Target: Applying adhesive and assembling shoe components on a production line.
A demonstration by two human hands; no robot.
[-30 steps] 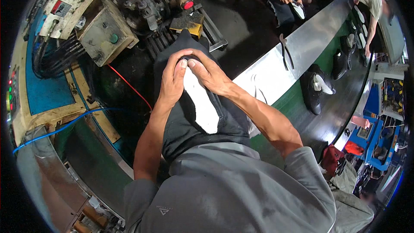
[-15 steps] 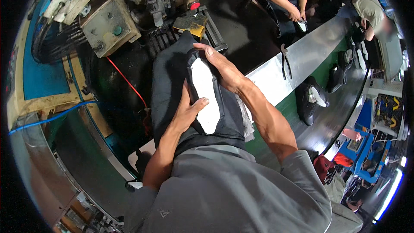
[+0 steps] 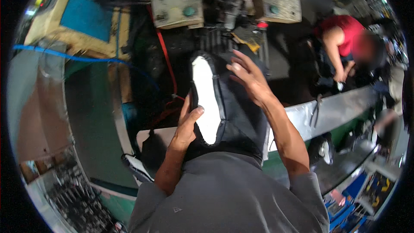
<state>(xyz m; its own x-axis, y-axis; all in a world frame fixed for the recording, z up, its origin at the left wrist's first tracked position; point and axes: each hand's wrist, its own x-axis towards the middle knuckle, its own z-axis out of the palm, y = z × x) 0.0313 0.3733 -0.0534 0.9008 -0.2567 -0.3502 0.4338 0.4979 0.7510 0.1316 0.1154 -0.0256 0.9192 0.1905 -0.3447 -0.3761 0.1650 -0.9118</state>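
A black shoe upper [image 3: 221,118] with a white sole board [image 3: 207,99] facing up lies lengthwise over my lap, its edge gathered around the board. My left hand [image 3: 188,123] grips its left side near the lower end, thumb resting on the white board and the other fingers hidden beneath. Apart from the shoe, to its upper right, my right hand [image 3: 249,75] is open, fingers spread and slightly blurred, with nothing in it.
Ahead stands a greasy machine with two control boxes [image 3: 177,4]. Pliers [image 3: 317,111] lie on the metal ledge [image 3: 340,105] at right, near black shoes [image 3: 322,149] on a green belt. Another shoe [image 3: 137,167] is at lower left. A co-worker in red [image 3: 340,34] sits at far right.
My right hand has let go of the shoe's upper end and moved right, its fingers opening. My left hand still holds the shoe. The whole view has turned.
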